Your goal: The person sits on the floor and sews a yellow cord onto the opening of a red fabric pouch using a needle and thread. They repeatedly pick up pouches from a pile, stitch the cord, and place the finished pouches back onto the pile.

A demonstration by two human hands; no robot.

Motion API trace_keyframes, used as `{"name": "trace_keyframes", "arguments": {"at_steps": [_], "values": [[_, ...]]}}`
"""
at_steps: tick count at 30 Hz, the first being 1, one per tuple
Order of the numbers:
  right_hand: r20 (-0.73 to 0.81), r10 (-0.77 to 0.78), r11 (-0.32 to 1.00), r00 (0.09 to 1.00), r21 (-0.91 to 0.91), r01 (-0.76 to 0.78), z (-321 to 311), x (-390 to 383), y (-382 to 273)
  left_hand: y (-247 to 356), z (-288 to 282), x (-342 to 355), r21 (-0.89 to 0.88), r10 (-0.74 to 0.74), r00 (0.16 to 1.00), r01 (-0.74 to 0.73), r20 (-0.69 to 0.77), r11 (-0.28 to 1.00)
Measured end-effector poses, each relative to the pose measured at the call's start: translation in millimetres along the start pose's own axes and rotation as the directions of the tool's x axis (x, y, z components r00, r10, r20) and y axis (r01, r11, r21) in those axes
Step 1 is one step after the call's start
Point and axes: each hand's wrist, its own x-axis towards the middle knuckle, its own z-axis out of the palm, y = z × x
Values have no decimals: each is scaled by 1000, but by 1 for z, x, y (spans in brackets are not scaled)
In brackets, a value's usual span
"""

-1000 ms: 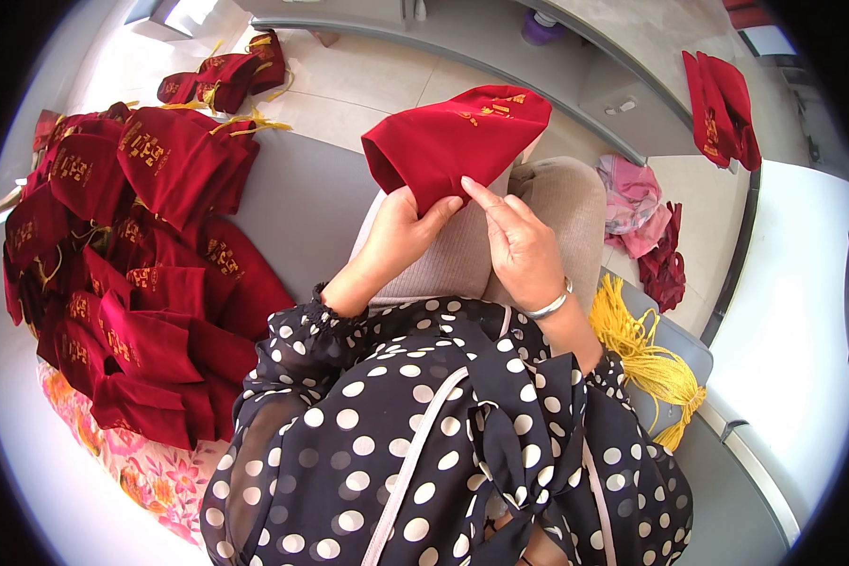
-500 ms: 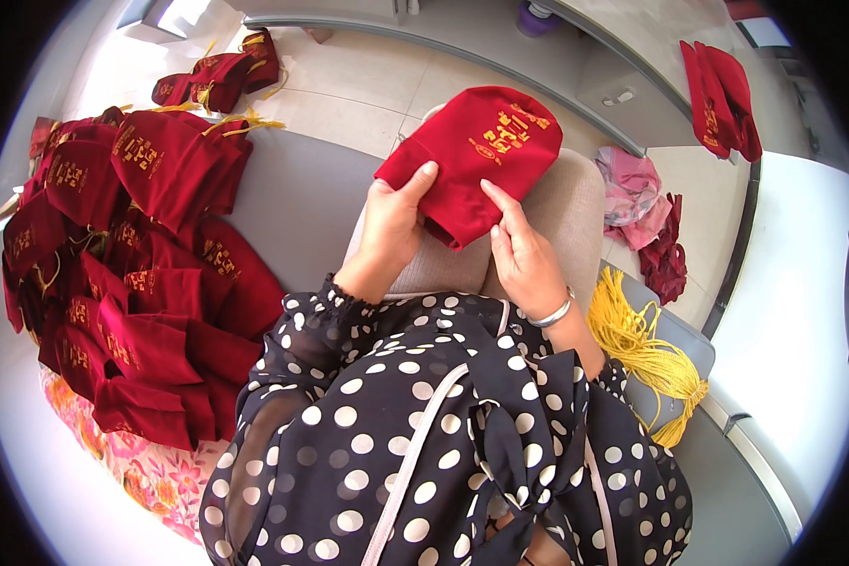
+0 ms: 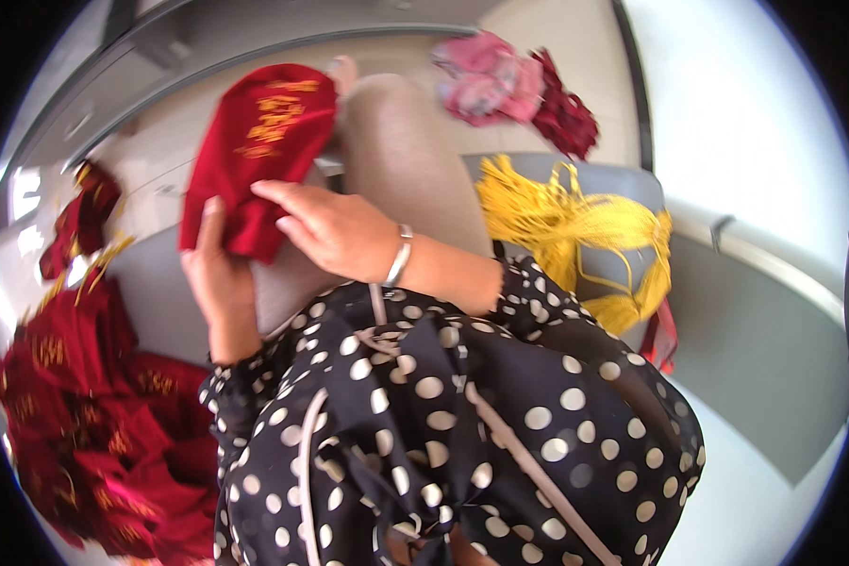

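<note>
Holding a red cloth pouch [image 3: 259,156] by its lower left part, the left hand [image 3: 219,283] is closed on it, thumb over the front and fingers hidden behind. The right hand [image 3: 335,231] is loosely half open, index finger stretched onto the pouch's lower front and thumb just below it; whether it pinches any fabric I cannot tell. The pouch hangs over the left leg with its gold lettering facing up.

Half a second ago the pouch lay between the knees in the middle of the view; now the view has swung to the right, and the pouch and both hands appear further left. The right forearm, with its silver bracelet [image 3: 401,257], now reaches more sideways across the lap. The bundle of yellow cords [image 3: 585,222] on the grey seat [image 3: 637,184] has come closer to the middle, and a red strip [image 3: 662,341] shows below it. The pile of red pouches [image 3: 113,424] has slid toward the left rim and is blurred. Pink cloth [image 3: 491,80] and dark red fabric [image 3: 564,108] lie on the floor [image 3: 613,141] ahead, while the pair of red pouches formerly at upper right has left the view.
</note>
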Motion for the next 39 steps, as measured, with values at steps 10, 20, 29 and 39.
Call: {"name": "trace_keyframes", "arguments": {"at_steps": [10, 20, 29, 39], "values": [[-443, 79, 924, 893, -304, -232, -100, -68, 89, -3, -17, 12, -78, -124, 992, 125, 8, 989], [-670, 524, 256, 525, -464, -848, -211, -182, 208, -4, -29, 21, -116, -185, 982, 189, 49, 975], [-687, 501, 324, 525, -414, -851, -194, -161, 218, -3, -33, 21, -118, -203, 977, 210, 72, 971], [-714, -106, 893, 692, -375, -250, -114, -60, 145, -8, -39, 28, -74, -180, 980, 186, 80, 980]]}}
